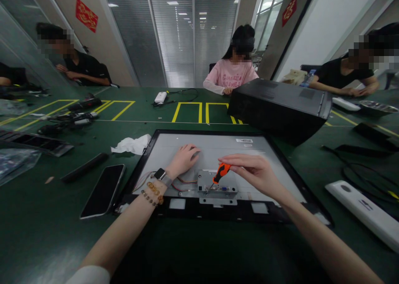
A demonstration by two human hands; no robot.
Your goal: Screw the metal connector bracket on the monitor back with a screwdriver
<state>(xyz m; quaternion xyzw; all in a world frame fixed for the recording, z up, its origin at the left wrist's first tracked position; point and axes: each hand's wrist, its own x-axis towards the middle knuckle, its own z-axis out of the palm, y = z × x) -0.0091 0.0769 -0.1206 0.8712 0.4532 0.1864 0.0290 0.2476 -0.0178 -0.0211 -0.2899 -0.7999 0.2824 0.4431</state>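
Bare forearms reach forward over a gray-backed panel with a black frame, lying on the green tabletop. The left hand lies palm down on the gray back, fingers loosely extended, a watch and beaded bracelets at its wrist. The right hand pinches the orange-and-black handle of a screwdriver between thumb and fingers. Its shaft slants down to the near edge of a metal box between the hands; whether the tip touches a screw is too small to tell. Wires run from the box toward the left wrist. Left of the left hand are a phone and a crumpled tissue; beyond the right hand stands a large black case.
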